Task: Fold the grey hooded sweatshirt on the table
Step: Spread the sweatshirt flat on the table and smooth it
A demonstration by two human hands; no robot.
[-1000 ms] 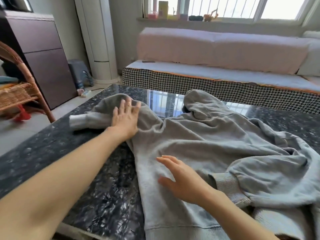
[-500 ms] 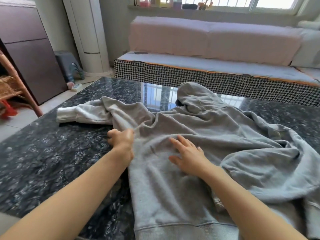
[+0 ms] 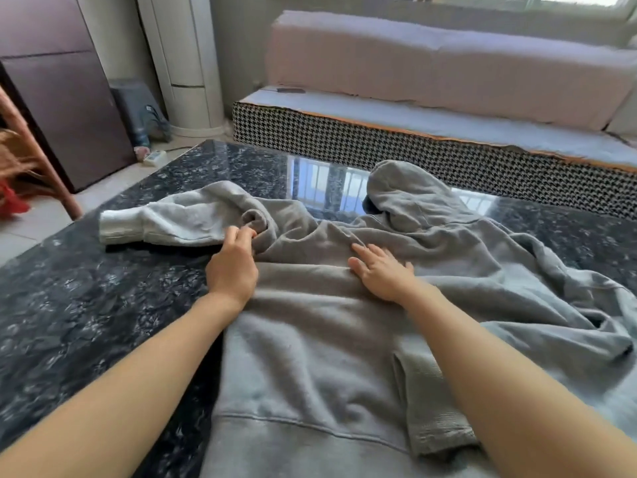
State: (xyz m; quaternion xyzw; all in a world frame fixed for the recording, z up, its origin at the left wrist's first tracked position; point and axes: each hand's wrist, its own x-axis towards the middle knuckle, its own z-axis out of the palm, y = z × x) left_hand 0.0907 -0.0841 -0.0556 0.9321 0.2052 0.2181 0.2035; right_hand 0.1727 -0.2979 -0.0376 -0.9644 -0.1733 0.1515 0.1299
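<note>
Two hands on the job right now, both planted on the grey hooded sweatshirt (image 3: 344, 339), which is spread over the dark marble counter (image 3: 86, 305) with its hem toward me at 6 o'clock and its hood (image 3: 406, 191) pointing off to 12. So the long axis runs pretty much straight away from me.

My left hand (image 3: 232, 267) sits at the shoulder seam, fingers curled and pinching a fold of cloth right where the left sleeve (image 3: 172, 219) starts. That sleeve runs out toward 9 o'clock, cuff lying flat on the counter. My right hand (image 3: 382, 274) is flat, fingers spread and straight, pressing the chest down just at 3 o'clock of the left one.

What matters, I reckon: the sleeve lies to 9 o'clock of my left hand, so that's the nearer hand to swing it across toward 3, with the right pinning the body.

Room-wise, there's bare counter around the cuff and plenty at 7 to 8 o'clock. Over at 3 to 4 o'clock the other side is bunched up in a heap, so that'll need flattening. Counter edge past the hood looks close-ish.
</note>
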